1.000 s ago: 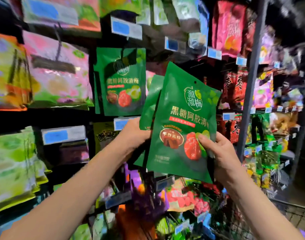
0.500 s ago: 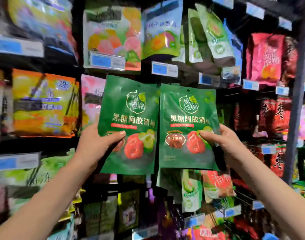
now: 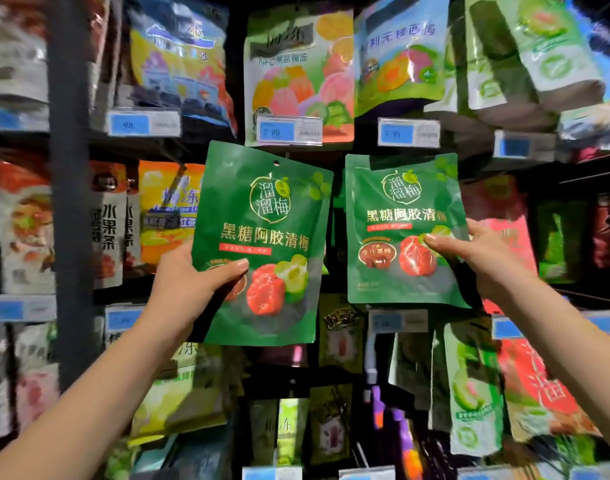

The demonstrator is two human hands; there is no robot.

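Observation:
Two matching green snack pouches with gold lettering and red plum pictures are held up in front of a shop rack. My left hand (image 3: pixel 196 282) grips the left pouch (image 3: pixel 265 216) by its lower left edge, thumb across the front. My right hand (image 3: pixel 480 258) pinches the right pouch (image 3: pixel 400 202) at its right edge, thumb on the front. The right pouch sits close to the rack with its top at a hook; whether it hangs on the hook cannot be told. The left pouch is tilted slightly and nearer to me.
Rows of hanging snack bags fill the rack: a pastel fruit bag (image 3: pixel 296 74) above, orange bags (image 3: pixel 165 209) at left, red bags (image 3: pixel 535 382) at lower right. Blue price tags (image 3: pixel 289 131) line the hooks. A dark upright post (image 3: pixel 69 202) stands at left.
The view has tilted up and moved in. Both pouches have risen and spread apart side by side, and the right one now sits against the rack.

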